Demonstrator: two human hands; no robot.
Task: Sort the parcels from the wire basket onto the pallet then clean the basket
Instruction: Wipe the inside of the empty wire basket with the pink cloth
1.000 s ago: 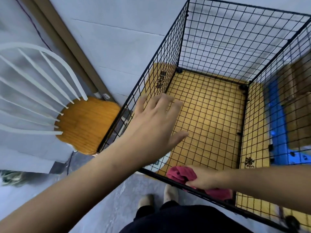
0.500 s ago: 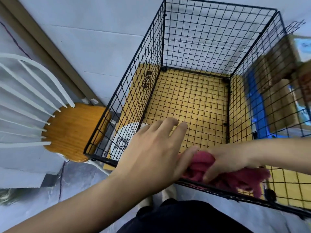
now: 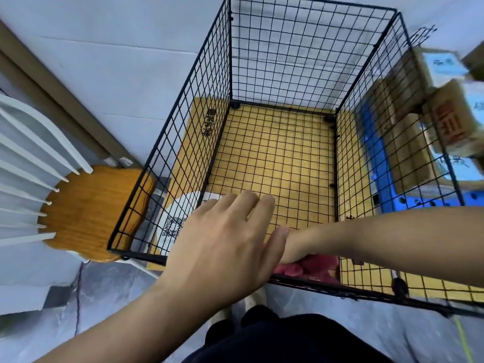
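Observation:
The black wire basket (image 3: 288,61) stands in front of me with no parcels inside; a yellow mat shows through its mesh floor. My left hand (image 3: 225,239) hovers flat, fingers straight, over the near rim. My right hand (image 3: 296,247), mostly hidden behind the left one, grips a red cloth (image 3: 314,265) against the inside of the near wall. Cardboard parcels (image 3: 408,121) lie stacked on the blue pallet (image 3: 377,158) to the right, seen through the mesh.
A white chair with a wooden seat (image 3: 86,210) stands close to the basket's left side. A white parcel with a QR code (image 3: 175,224) lies by the basket's near left corner. The wall runs behind the basket. My feet are just below the near rim.
The right hand has slid the red cloth leftward along the near wall and is now partly behind my left hand. The left hand has dropped lower toward the near rim.

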